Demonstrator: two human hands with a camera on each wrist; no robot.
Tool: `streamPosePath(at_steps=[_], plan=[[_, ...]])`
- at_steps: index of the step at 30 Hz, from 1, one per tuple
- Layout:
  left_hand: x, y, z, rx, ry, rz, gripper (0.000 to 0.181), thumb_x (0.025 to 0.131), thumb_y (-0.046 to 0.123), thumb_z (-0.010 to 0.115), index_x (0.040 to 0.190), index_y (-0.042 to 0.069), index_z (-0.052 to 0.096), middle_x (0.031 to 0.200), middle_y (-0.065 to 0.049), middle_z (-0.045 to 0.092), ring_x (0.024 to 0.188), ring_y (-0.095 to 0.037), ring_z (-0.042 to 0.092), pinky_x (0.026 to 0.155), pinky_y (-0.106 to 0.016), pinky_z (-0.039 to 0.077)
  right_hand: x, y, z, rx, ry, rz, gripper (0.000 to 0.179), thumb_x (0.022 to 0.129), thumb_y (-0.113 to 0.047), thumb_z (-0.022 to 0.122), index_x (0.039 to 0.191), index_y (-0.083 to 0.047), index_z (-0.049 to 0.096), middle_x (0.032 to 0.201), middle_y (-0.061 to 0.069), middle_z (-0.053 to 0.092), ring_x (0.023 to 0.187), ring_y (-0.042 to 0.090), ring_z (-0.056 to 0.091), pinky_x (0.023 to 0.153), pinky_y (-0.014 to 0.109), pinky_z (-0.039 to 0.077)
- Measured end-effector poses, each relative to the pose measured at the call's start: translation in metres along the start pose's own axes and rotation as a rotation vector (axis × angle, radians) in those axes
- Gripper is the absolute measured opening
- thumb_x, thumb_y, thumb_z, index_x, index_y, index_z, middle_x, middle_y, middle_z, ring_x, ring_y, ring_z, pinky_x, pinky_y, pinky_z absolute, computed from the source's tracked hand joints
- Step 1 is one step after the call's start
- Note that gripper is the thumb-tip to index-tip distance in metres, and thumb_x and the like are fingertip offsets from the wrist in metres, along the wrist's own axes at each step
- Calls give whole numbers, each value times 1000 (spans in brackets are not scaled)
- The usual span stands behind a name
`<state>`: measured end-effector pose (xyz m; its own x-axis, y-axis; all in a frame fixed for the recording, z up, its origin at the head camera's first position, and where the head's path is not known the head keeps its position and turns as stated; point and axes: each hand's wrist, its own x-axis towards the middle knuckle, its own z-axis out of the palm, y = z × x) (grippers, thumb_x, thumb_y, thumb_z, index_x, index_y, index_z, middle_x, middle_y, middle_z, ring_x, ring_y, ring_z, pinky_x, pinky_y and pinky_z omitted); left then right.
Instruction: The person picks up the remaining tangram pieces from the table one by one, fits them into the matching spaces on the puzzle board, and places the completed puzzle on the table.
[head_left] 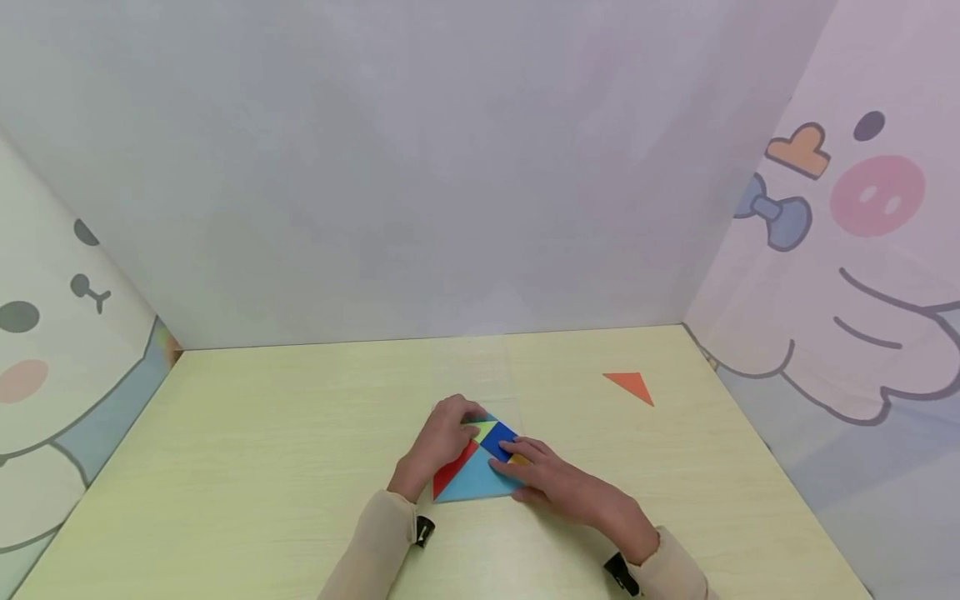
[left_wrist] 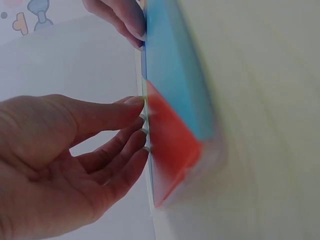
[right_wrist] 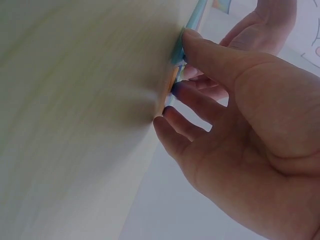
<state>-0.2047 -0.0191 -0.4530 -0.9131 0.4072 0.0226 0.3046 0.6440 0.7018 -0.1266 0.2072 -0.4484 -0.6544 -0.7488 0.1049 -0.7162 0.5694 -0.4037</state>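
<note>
Flat tangram pieces lie fitted together on the table between both hands: a large light blue triangle [head_left: 472, 483], a red piece [head_left: 453, 471], a dark blue square [head_left: 495, 440], a small yellow-green piece [head_left: 484, 430] and a partly covered yellow-orange piece [head_left: 518, 459]. At the upper left of this group, my left hand [head_left: 446, 432] rests its thumb and fingertips on the pieces. The left wrist view has its thumb and fingers along the red piece [left_wrist: 172, 145]. My right hand [head_left: 558, 479] spreads its fingers over the right side, touching the dark blue square and light blue triangle.
A loose orange-red triangle [head_left: 632, 386] lies at the back right of the pale wooden table [head_left: 262, 433]. A plain grey-white panel [head_left: 420, 167] stands behind it, and cartoon-printed panels [head_left: 840, 333] close off both sides.
</note>
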Motion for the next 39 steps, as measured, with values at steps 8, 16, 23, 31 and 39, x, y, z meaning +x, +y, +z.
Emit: streamPosePath(at_steps=[8,16,23,31,39], plan=[[-2,0,-2,-14,-36,17,26,93,-3,71,118,-1,72,100,-10,60,93,-26,58,86,-41,53,0,0,1,12,-20,17,48,103,-12,62,149,-2,53,153,24,45,139,43,40,107,44,47],[-8,-2,-5,28,-71,98,30,93,-4,70,122,-2,69,110,-15,62,106,-32,58,97,-51,50,1,-1,0,18,-31,29,47,104,-13,60,150,-4,52,154,23,44,140,43,39,108,43,46],[-12,-5,-7,87,-101,171,26,95,-3,69,121,0,72,119,-15,63,115,-33,61,101,-49,51,0,1,1,0,-9,1,47,103,-12,61,149,-2,53,153,24,45,139,44,40,107,43,48],[-22,-3,-12,168,-214,154,36,101,14,67,136,6,67,148,-18,53,141,-38,46,109,-51,43,1,1,0,-14,-14,2,48,102,-11,63,149,-2,53,152,25,46,139,43,40,107,45,47],[-28,-7,-16,210,-315,187,46,105,22,61,150,12,55,162,-19,37,151,-39,30,113,-53,38,2,1,0,4,-20,7,49,103,-10,62,149,-2,52,154,25,45,141,44,39,108,49,46]])
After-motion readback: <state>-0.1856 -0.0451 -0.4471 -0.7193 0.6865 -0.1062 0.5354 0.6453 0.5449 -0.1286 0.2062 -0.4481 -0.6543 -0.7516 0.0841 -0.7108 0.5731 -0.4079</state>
